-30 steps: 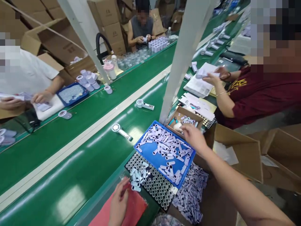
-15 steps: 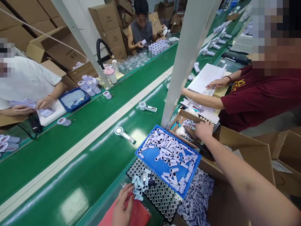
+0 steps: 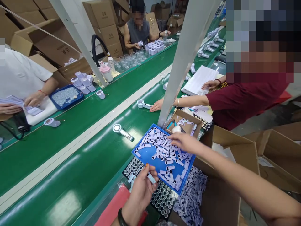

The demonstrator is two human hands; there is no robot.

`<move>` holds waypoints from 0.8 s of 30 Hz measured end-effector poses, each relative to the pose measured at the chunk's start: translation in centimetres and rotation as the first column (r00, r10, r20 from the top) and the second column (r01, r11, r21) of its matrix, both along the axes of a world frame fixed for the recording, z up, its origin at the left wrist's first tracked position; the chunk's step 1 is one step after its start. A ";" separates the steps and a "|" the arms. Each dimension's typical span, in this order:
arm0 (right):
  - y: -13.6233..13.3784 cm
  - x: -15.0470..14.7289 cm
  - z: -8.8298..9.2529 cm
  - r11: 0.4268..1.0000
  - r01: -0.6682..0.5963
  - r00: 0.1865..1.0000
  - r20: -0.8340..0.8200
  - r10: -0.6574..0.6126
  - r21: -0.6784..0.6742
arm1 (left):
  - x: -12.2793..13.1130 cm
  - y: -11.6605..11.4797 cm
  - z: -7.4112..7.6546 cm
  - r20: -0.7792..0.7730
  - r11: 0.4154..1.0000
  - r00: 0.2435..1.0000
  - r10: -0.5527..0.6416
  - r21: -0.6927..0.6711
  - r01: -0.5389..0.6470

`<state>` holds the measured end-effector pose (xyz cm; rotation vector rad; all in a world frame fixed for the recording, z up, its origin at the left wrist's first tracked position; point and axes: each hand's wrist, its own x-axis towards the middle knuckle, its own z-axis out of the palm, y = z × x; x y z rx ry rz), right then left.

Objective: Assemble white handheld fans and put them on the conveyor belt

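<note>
My left hand (image 3: 145,185) is closed on a small pale green plastic piece (image 3: 150,178), held above a black tray of round discs (image 3: 162,197). Other pale green pieces (image 3: 132,178) lie on that tray, partly hidden by this hand. My right hand (image 3: 183,142) reaches over the upper right part of a blue tray (image 3: 148,158). Its fingers are stretched out and a little apart, with nothing visible in them. Lilac plastic pieces with dark windows (image 3: 162,141) are heaped in the blue tray.
A cardboard box (image 3: 199,121) with tools and small parts adjoins the tray. Handheld fans (image 3: 123,131) lie on the green conveyor (image 3: 94,169). A co-worker's hand (image 3: 157,105) touches another fan. A white post (image 3: 180,62) rises beside the tray. Others work across the belt.
My right hand has moved from the cardboard box to over the blue tray. My left hand has lifted a pale green piece. A co-worker's hand has reached a fan on the belt.
</note>
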<state>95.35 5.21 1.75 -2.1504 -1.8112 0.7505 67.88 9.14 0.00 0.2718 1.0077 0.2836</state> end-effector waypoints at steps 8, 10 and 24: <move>0.9 13.8 -6.3 0.908 0.218 0.750 0.656 0.079 -0.358 | -5.5 -2.0 -2.5 -0.118 0.998 0.991 -0.059 -0.006 0.058; 1.2 13.6 -7.0 0.909 0.214 0.752 0.655 0.080 -0.357 | -7.1 -2.0 -3.7 -0.164 0.999 0.986 -0.032 0.005 0.033; 4.0 13.2 -8.5 0.917 0.296 0.791 0.607 -0.077 -0.269 | -10.0 -1.1 -6.4 -0.218 0.991 0.975 0.049 0.135 -0.020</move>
